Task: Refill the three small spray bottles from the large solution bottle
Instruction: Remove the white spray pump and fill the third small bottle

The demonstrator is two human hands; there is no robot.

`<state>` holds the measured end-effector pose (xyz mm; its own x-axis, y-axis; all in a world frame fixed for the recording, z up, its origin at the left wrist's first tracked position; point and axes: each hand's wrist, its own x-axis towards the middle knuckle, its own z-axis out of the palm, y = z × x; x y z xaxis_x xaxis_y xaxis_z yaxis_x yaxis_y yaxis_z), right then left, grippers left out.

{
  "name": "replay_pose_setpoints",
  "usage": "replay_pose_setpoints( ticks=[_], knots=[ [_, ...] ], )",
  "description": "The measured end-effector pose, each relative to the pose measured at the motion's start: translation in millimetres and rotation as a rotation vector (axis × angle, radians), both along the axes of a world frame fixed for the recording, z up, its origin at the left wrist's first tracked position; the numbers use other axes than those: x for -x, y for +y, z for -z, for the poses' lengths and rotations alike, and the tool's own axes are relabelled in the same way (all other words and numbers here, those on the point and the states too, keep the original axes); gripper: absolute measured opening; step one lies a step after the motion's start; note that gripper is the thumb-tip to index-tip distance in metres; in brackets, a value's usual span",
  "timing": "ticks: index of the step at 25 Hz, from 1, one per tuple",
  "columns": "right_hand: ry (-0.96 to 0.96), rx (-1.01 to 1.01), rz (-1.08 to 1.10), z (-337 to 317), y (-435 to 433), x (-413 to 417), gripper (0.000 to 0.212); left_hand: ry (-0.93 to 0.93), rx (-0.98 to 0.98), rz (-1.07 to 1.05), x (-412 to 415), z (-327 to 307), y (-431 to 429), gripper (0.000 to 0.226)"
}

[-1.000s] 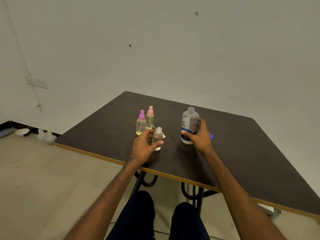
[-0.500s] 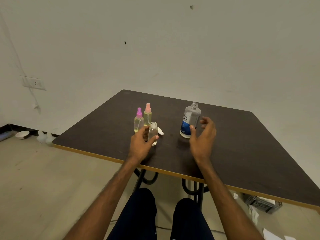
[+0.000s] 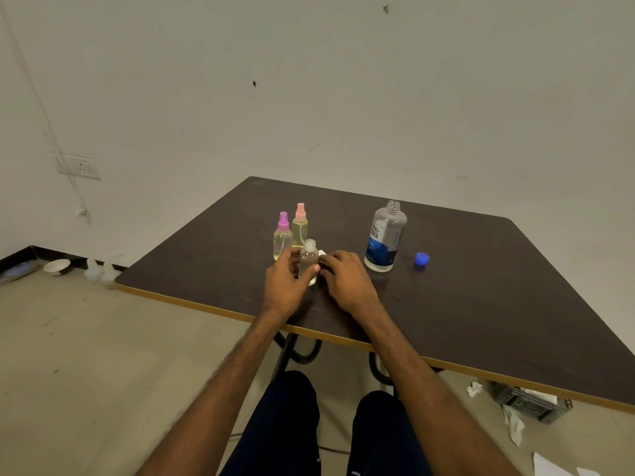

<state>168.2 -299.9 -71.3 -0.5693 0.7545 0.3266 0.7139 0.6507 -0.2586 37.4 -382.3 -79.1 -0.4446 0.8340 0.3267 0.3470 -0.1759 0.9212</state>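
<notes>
Small clear plastic spray bottle (image 3: pixel 308 261), uncapped and upright on the dark brown bench (image 3: pixel 481 304), a short way in from the yellow-trimmed front edge (image 3: pixel 220 309).

Held by the left grip (image 3: pixel 287 286): thumb across the front of the bottle, fingers curled round its left side, forearm crossing the front edge. Just right of the clear bottle, a small white spray head (image 3: pixel 322 253) lying on the bench. Right grip (image 3: pixel 347 283) palm down beside it, fingers bent, tips at the white piece; cannot tell whether pinching it or only touching. Both grips close together, with the clear bottle between them.

Just behind and left of the clear bottle, two small spray bottles of yellowish liquid, upright and side by side: the purple-capped spray bottle (image 3: pixel 283 240) nearer, the pink-capped spray bottle (image 3: pixel 300 225) behind it. Well to the right of the clear bottle, a large clear solution bottle with a blue label (image 3: pixel 385 237), upright, neck open. Further right again, a blue screw cap (image 3: pixel 421 259) alone on the bench.

Wide bare bench top to the right of the clear bottle, past the blue cap and out to the right edge. More bare top behind it toward the far edge by the wall. Only a narrower strip to its left, before the left edge.
</notes>
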Motion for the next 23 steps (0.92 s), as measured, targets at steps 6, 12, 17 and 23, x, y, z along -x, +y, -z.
replay_pose_setpoints(
  ticks=[6,12,17,23],
  knots=[
    [0.067,-0.088,0.064,2,1,-3,0.039,-0.002,-0.011,-0.003,-1,0,-1,0.044],
    [-0.025,-0.011,0.015,0,9,5,0.033,-0.003,-0.005,0.003,0,0,-1,0.046],
    [0.211,-0.078,0.086,-3,-6,-6,0.023,0.01,0.007,0.004,0,0,-1,0.047],
    [0.576,-0.06,0.04,-34,-19,-36,0.023,0.041,0.007,0.0,0,0,-1,0.046]
  ],
)
